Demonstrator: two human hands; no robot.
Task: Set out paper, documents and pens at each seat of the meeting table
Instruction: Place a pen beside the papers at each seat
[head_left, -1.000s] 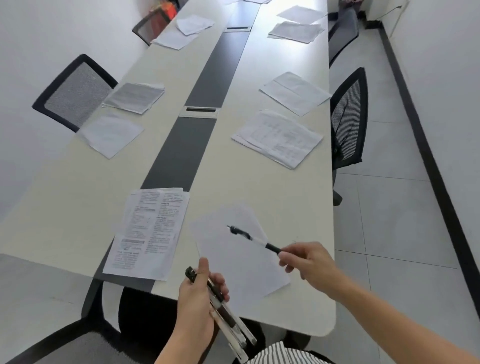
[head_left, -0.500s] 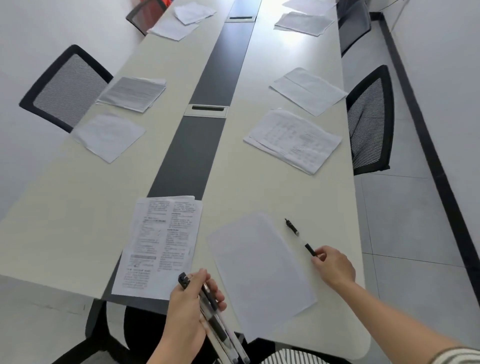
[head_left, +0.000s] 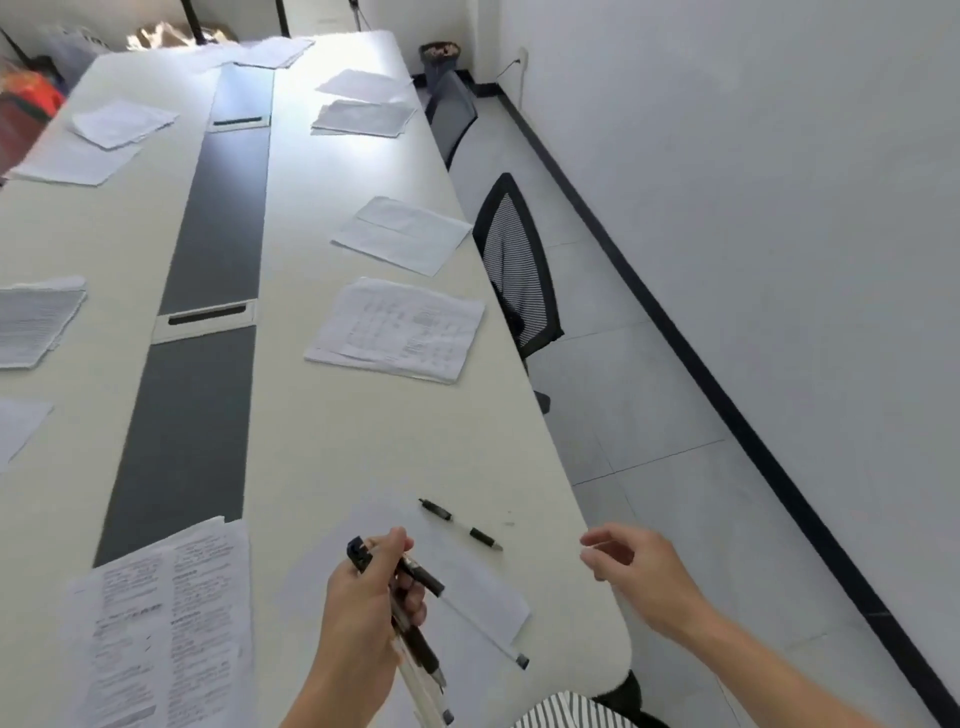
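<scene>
Left of my left grip (head_left: 358, 613) lies the document (head_left: 171, 623). That grip pinches a bundle of pens (head_left: 422, 577). Just ahead of it the paper (head_left: 467, 571) lies flat, one pen (head_left: 460, 524) across its far edge, so I judge this seat served. My right grip (head_left: 639, 577) hangs empty, fingers loosely spread, at the counter (head_left: 363, 441) edge. Next I'd draw a pen from the bundle and carry it to the sheets (head_left: 400, 330) ahead. The chair (head_left: 519, 270) beyond my right grip narrows the aisle; the floor behind it looks open.
</scene>
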